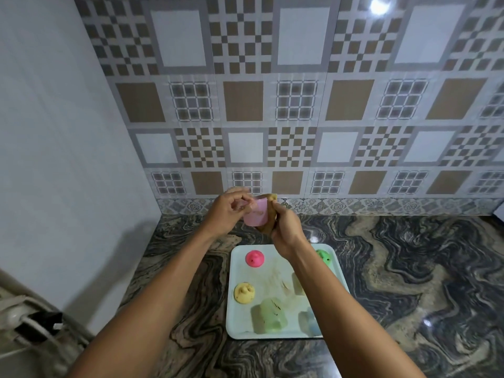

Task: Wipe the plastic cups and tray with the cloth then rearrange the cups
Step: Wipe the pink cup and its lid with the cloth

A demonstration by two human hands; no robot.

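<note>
My left hand (230, 210) holds a pale pink plastic cup (256, 215) up in front of the wall, above the counter. My right hand (286, 230) grips a yellow-brown cloth (268, 211) and presses it against the cup's right side. Below them lies a pale mint tray (237, 320) with several upturned cups: a hot pink one (254, 258), a yellow one (244, 292), a light green one (269, 317), a green one (324, 257) and a blue one (312, 321), the last two partly hidden by my right forearm. Brown smears mark the tray's middle.
The tray sits on a dark marbled counter (409, 282) that runs right and toward me. A patterned tiled wall (300, 105) stands behind, a plain white wall (54, 159) on the left. At the lower left are a white fixture and a dark object (35, 326).
</note>
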